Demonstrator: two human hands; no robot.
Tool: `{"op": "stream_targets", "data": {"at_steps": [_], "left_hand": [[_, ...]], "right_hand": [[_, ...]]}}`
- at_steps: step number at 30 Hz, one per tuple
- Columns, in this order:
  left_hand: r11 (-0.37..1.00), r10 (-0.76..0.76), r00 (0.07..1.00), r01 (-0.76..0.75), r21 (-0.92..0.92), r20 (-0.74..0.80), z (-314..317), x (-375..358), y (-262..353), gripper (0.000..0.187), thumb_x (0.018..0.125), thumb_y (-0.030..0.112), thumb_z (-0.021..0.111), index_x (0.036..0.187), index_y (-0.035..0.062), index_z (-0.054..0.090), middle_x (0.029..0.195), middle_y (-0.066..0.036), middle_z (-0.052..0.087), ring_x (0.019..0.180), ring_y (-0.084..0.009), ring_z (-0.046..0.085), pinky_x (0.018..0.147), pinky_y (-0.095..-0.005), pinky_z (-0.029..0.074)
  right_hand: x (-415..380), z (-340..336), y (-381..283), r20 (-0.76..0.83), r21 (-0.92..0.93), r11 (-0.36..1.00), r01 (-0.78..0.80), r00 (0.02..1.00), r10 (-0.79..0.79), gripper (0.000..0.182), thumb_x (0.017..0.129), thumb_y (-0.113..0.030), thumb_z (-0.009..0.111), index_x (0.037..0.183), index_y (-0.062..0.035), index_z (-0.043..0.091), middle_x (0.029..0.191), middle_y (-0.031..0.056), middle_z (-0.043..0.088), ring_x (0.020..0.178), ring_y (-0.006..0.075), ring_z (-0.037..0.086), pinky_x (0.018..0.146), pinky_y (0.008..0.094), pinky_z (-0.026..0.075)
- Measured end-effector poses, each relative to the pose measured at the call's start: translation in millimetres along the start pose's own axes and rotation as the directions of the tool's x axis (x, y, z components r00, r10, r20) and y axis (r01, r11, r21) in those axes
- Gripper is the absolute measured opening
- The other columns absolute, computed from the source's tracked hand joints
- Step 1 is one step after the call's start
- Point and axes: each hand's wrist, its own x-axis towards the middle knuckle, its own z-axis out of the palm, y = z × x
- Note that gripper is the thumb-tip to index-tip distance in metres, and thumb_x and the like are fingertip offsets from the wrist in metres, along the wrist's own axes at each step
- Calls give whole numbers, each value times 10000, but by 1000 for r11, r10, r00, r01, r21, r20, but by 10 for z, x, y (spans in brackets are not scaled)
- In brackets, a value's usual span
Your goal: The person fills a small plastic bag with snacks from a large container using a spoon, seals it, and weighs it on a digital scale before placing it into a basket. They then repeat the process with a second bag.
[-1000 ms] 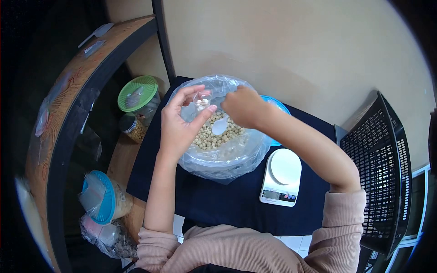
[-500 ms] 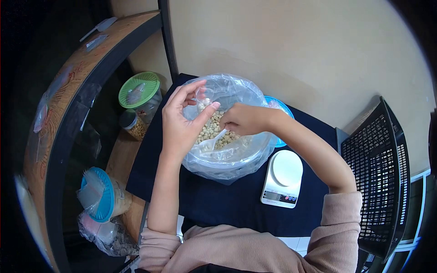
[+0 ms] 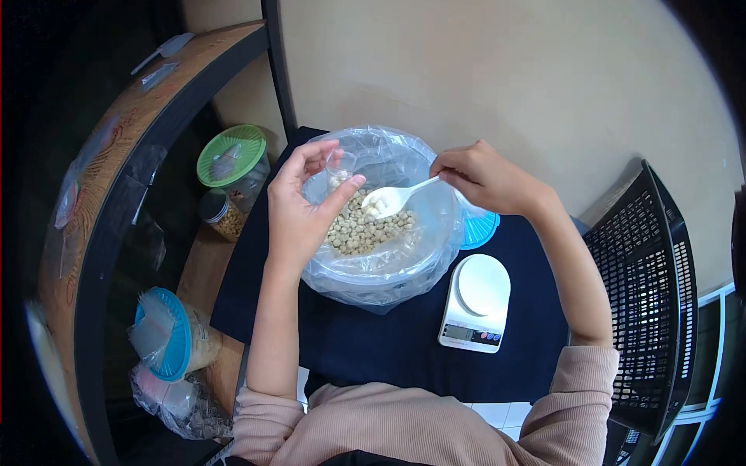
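My left hand (image 3: 311, 198) is closed around a small clear cup (image 3: 340, 165) with some pale pieces in it, over the left part of a bag-lined tub. My right hand (image 3: 486, 177) grips the handle of a white spoon (image 3: 388, 200), whose bowl carries several pale pieces just right of my left thumb. Below the spoon, many small beige pieces (image 3: 357, 233) lie inside the clear plastic bag (image 3: 373, 283). A white kitchen scale (image 3: 478, 303) rests on the dark cloth, right of the tub.
A blue lid (image 3: 479, 229) lies partly behind the tub. At the right stands a black plastic basket (image 3: 645, 303). To the left are a wooden shelf (image 3: 116, 147), a green-lidded container (image 3: 231, 155), a jar (image 3: 223, 213) and a blue-lidded tub (image 3: 203, 342).
My right hand has risen up and to the right out of the bag. The spoon, low in the bag before, is now raised with pieces in its bowl.
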Motion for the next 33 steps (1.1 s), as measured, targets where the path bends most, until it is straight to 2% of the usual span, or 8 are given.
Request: {"op": "stream_targets", "data": {"at_steps": [3,5,10,13,15,18,31,33], "left_hand": [[989,-20,995,5,148,101,-22,-4,90,386,690,64,731,1038,24,570,953,-72,611,920,-150,566,851,-292,420],[984,-30,992,7,180,121,-12,-7,131,385,677,79,740,1023,28,578,925,-69,615,895,-150,569,834,-290,424],[972,-44,987,6,235,155,-1,-6,150,391,646,104,756,992,28,591,873,-65,618,846,-159,570,805,-289,434],[973,-68,982,26,228,176,11,-10,169,399,634,109,759,986,23,591,872,-63,617,842,-163,574,803,-290,435],[970,-61,982,16,242,181,12,-8,173,402,626,115,761,981,25,593,880,-68,620,841,-166,575,802,-297,438],[972,-63,982,19,235,179,8,-8,179,402,622,120,764,974,24,595,889,-76,621,841,-170,576,801,-302,440],[972,-30,986,-9,235,162,2,-12,170,400,624,104,771,964,8,585,904,-85,621,836,-171,574,787,-297,447],[971,16,992,-45,236,124,-2,-18,180,413,621,96,774,980,12,588,917,-82,623,844,-169,581,792,-295,446]], "right_hand": [[-47,-172,-58,23,-19,988,-151,988,151,176,823,-93,480,876,-7,624,770,150,631,760,296,591,823,364,409],[-69,-270,-24,-52,-29,997,-75,996,73,147,855,-70,480,859,33,585,691,148,580,615,240,553,602,323,441],[-10,-503,-184,-94,-97,979,-180,981,171,166,877,-80,469,857,40,581,626,127,518,542,209,456,538,319,379],[64,-500,-242,-99,-154,980,-125,989,110,156,870,-75,473,853,31,586,652,130,553,572,217,501,540,305,397],[131,-471,-310,-97,-227,968,-105,992,85,160,800,-72,490,825,4,628,716,145,618,714,274,593,780,364,423],[186,-445,-398,-93,-316,947,-58,995,30,151,776,-67,504,827,-16,637,730,117,629,730,243,600,824,343,392],[196,-391,-712,-230,-768,639,-42,949,-214,106,695,-30,574,774,-69,633,720,45,610,675,175,593,734,287,388],[177,-403,-682,-338,-762,621,-184,931,-138,77,691,-54,582,753,-62,628,728,54,613,666,190,592,725,288,393]]}}
